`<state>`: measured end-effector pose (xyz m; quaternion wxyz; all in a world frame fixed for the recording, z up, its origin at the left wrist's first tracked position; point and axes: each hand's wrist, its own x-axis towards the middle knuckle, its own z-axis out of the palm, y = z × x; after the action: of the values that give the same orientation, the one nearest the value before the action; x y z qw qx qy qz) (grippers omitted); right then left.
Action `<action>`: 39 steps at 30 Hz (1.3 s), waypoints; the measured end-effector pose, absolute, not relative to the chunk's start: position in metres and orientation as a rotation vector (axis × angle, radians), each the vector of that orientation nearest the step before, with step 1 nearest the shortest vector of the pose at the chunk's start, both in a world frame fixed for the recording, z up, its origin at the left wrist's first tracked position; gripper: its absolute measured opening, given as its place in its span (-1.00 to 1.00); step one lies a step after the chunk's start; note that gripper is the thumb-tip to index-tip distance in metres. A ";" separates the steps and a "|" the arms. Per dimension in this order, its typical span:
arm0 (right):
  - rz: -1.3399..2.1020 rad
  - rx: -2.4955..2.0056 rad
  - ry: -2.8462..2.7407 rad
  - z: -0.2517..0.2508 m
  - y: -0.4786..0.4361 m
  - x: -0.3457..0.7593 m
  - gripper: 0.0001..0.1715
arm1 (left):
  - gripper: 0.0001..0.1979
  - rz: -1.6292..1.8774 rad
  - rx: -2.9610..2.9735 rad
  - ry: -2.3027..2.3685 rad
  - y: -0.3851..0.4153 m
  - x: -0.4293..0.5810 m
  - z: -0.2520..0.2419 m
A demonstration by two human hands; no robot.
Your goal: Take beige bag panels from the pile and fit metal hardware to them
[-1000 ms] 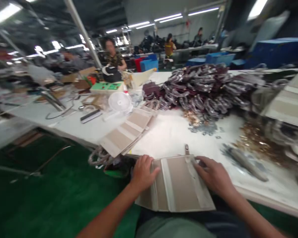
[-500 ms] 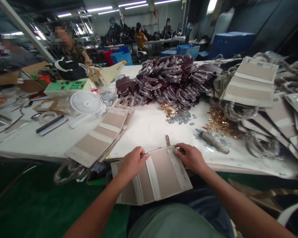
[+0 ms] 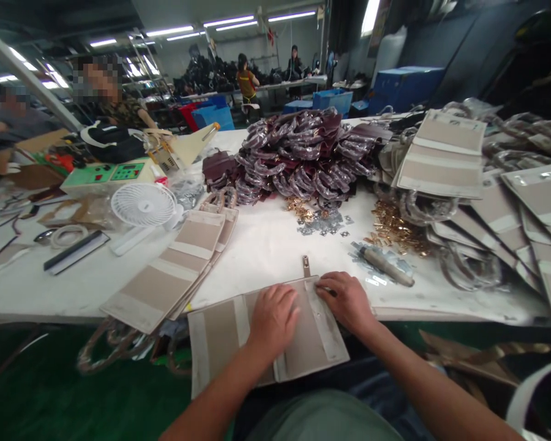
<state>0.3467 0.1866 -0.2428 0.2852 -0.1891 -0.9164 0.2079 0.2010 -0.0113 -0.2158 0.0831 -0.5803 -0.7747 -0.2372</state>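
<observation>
A beige bag panel (image 3: pixel 220 334) with paler strips across it lies at the table's front edge, its lower part overhanging toward my lap. From its far edge a short tab (image 3: pixel 306 264) with a metal fitting sticks out onto the white tabletop. My left hand (image 3: pixel 274 315) rests on the panel's middle, fingers stretched out over the surface. At the far right corner, my right hand (image 3: pixel 346 300) has fingers and thumb closed on the panel's edge. Whether a small part is also between those fingers is hidden.
Stacked beige panels (image 3: pixel 165 272) lie to the left, beside a white fan (image 3: pixel 143 204). Wrapped maroon bags (image 3: pixel 298 150) are heaped at the back. Gold-coloured fittings (image 3: pixel 397 226), metal plates (image 3: pixel 324 224) and a rod-shaped tool (image 3: pixel 388 266) lie right of centre. More beige panels (image 3: pixel 441 159) pile up at right.
My left hand has gone from gripping the panel's far edge to lying on its middle. The right hand stays at the far right corner. The view has shifted slightly right.
</observation>
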 end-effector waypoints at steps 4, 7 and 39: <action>0.395 -0.526 -2.537 -0.234 0.180 0.349 -0.79 | -0.54 -0.617 -1.727 -2.292 -0.002 0.218 -0.232; 0.350 -0.534 -2.615 -0.224 0.175 0.349 -0.72 | -0.51 -0.553 -1.723 -2.354 0.006 0.212 -0.232; 0.302 -0.422 -2.783 -0.221 0.175 0.347 -0.61 | -0.54 -0.363 -1.693 -2.140 0.014 0.199 -0.248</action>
<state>0.3470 0.1747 -0.2210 0.1545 -0.1473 -0.9712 0.1055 0.1985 0.0145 -0.2482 0.1931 -0.6034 -0.7628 -0.1294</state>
